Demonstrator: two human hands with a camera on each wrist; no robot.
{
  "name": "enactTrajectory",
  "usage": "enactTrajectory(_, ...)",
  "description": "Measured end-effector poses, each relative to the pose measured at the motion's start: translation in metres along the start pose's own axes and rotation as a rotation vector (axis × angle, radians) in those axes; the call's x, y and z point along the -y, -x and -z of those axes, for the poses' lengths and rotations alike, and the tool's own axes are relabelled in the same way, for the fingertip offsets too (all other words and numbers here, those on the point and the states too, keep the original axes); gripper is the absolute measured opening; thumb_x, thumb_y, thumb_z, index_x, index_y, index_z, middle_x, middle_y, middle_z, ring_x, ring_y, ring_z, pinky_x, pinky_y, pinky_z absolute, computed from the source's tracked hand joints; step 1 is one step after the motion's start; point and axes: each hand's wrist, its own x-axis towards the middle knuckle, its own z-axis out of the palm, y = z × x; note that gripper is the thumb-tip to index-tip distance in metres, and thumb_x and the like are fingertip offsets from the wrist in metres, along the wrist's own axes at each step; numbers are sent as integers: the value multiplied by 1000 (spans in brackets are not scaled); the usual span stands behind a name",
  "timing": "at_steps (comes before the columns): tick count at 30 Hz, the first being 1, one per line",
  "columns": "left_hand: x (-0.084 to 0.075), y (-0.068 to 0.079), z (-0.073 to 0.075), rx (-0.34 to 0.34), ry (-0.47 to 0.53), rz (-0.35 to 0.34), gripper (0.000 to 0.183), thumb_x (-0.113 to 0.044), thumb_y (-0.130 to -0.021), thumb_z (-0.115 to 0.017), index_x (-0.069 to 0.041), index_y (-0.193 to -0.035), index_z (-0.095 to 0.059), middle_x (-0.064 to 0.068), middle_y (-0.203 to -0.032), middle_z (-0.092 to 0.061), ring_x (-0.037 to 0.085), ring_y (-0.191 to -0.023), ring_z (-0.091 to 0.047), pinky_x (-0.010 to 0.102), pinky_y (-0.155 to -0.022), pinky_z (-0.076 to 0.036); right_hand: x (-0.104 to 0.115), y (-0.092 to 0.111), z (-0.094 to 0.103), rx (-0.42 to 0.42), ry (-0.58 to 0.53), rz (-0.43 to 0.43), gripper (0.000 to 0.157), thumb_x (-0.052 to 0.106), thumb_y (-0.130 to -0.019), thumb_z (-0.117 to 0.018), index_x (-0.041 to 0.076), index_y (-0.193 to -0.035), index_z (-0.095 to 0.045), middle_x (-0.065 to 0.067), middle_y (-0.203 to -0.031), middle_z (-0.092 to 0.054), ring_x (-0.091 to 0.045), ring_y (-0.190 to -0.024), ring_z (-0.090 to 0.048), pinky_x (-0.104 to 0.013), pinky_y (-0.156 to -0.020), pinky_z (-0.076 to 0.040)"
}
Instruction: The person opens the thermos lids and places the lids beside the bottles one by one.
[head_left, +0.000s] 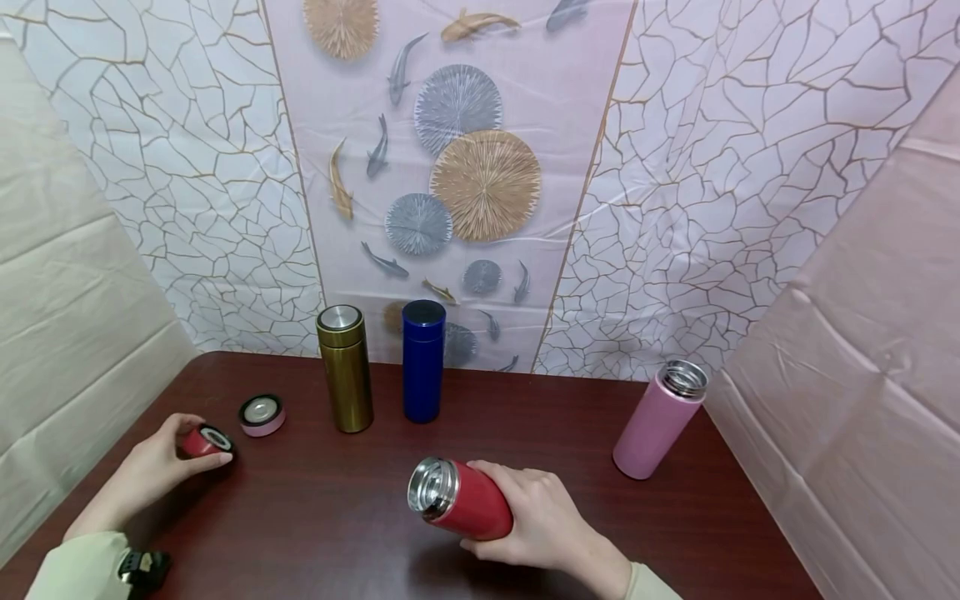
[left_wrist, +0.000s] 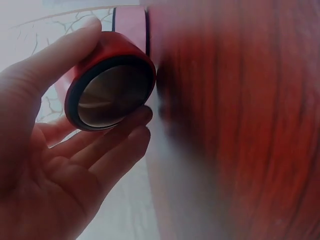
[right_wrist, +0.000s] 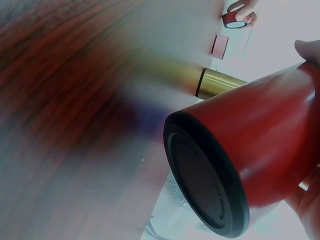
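Note:
My left hand [head_left: 161, 458] pinches a red flask lid [head_left: 202, 442] between thumb and fingers at the table's left side. In the left wrist view the red lid [left_wrist: 112, 82] shows a dark rim round a metallic disc. Beside it lies a pink lid [head_left: 262, 415] on the table. With my right hand [head_left: 536, 517] I grip a lidless red thermos flask [head_left: 476, 500], tilted, its steel mouth pointing left toward the head view's middle. The right wrist view shows the black base of this red flask [right_wrist: 270, 135] raised off the table.
A gold flask [head_left: 347, 375] and a blue flask [head_left: 423, 367] stand upright and capped near the back edge of the dark wooden table [head_left: 315, 517]. A lidless pink flask [head_left: 656, 425] stands at the right. Patterned cloth walls [head_left: 675, 208] enclose the back and sides.

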Motion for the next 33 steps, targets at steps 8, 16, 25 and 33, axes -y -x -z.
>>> enactTrajectory(8, 5, -1, 7, 80, 52, 65, 87, -53, -85, -77, 8, -135, -39, 22, -109, -63, 33, -95, -58, 36, -72, -45, 2, -1, 4, 3, -25, -45, 81, 61, -67, -85, 21, -133, -59, 10, -109, -71, -6, -78, -66, -25, -65, -55)
enactTrajectory(16, 6, -4, 12, 87, 60, 37, 81, -47, -87, -77, 13, -131, -43, 27, -114, -61, 40, -102, -62, 35, -73, -48, -1, -2, 8, 13, -9, -37, 80, 59, -68, -84, 22, -133, -59, 10, -111, -71, -5, -80, -66, -25, -66, -55)
enactTrajectory(25, 8, -4, 10, 121, 77, 62, 78, -46, -87, -77, 13, -127, -44, 24, -111, -64, 36, -102, -63, 30, -72, -47, -3, -6, 10, 15, 7, -13, 82, 58, -66, -86, 20, -133, -59, 10, -110, -71, -6, -79, -67, -26, -66, -55)
enactTrajectory(33, 15, 2, 4, 98, 25, 22, 79, -44, -83, -81, 9, -129, -44, 33, -118, -61, 48, -112, -58, 46, -80, -47, -1, -12, 12, 26, -6, -23, 83, 59, -66, -86, 20, -133, -59, 9, -111, -71, -5, -80, -67, -25, -67, -54)
